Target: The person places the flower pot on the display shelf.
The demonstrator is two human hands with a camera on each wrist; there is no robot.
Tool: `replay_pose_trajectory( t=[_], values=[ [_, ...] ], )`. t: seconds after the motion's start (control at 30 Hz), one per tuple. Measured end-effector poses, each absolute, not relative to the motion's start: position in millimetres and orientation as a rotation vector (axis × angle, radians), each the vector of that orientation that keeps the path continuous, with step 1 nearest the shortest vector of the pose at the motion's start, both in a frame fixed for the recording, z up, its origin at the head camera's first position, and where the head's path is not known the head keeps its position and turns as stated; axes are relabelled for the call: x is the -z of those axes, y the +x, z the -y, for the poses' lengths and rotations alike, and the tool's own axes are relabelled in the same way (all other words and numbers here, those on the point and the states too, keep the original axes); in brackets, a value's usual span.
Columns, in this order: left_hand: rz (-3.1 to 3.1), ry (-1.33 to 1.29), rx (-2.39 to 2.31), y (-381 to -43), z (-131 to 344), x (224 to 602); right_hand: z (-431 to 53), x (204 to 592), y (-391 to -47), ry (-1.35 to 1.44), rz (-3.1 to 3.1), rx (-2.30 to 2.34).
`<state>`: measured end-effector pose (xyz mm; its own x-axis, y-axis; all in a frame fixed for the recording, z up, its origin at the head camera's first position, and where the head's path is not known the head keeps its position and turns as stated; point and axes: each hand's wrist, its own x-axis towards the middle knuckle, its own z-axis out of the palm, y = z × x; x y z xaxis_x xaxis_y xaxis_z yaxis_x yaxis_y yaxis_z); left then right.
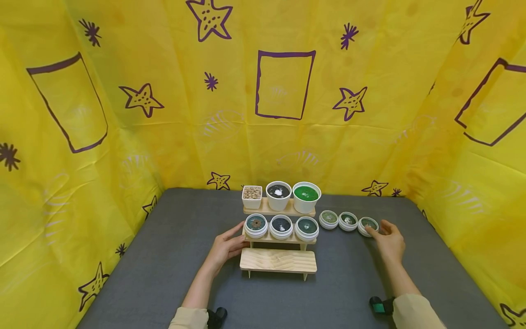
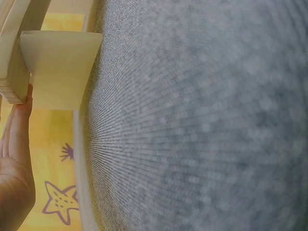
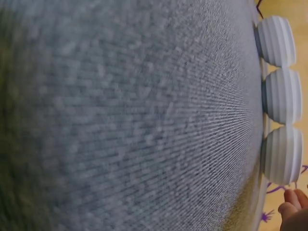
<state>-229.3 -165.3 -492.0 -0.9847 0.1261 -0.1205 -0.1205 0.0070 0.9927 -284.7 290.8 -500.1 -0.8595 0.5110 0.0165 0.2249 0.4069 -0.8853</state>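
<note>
A stepped light-wood stand (image 1: 278,259) holds several white pots on its upper two tiers. My left hand (image 1: 223,247) is at the stand's left side, fingers extended and touching the end of the middle tier; the left wrist view shows the fingertips against the board (image 2: 15,79). To the right of the stand, three small ribbed white pots stand in a slanting row: a left pot (image 1: 328,225), a middle pot (image 1: 348,227) and a right pot (image 3: 283,155). My right hand (image 1: 390,244) is beside the right pot, thumb overlapping its rim in the head view, other fingers at its right side.
On the top tier stand a square pot (image 1: 252,202) of pebbles, a dark-filled pot (image 1: 279,205) and a green-filled pot (image 1: 306,208). Three low round pots line the middle tier, including a dark-topped one (image 1: 281,234). Yellow cloth (image 1: 283,141) surrounds the grey table (image 1: 181,228).
</note>
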Motion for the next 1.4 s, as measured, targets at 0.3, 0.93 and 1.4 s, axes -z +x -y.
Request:
replay_pose_trajectory(
  t=[0.3,0.93,1.4],
  values=[
    [-2.108,-0.009,-2.098,-229.8,164.7,493.4,-293.6,506.0,-292.6,-0.574,2.485,-1.443],
    [-2.122,-0.028,-2.095,-230.7,163.6,495.1,-294.3,512.9,-298.9,-0.547,2.541,-1.365],
    [-2.118,-0.030,-2.102,-231.5,163.5,496.2,-297.4,519.3,-297.6,-0.543,2.560,-1.272]
  ],
)
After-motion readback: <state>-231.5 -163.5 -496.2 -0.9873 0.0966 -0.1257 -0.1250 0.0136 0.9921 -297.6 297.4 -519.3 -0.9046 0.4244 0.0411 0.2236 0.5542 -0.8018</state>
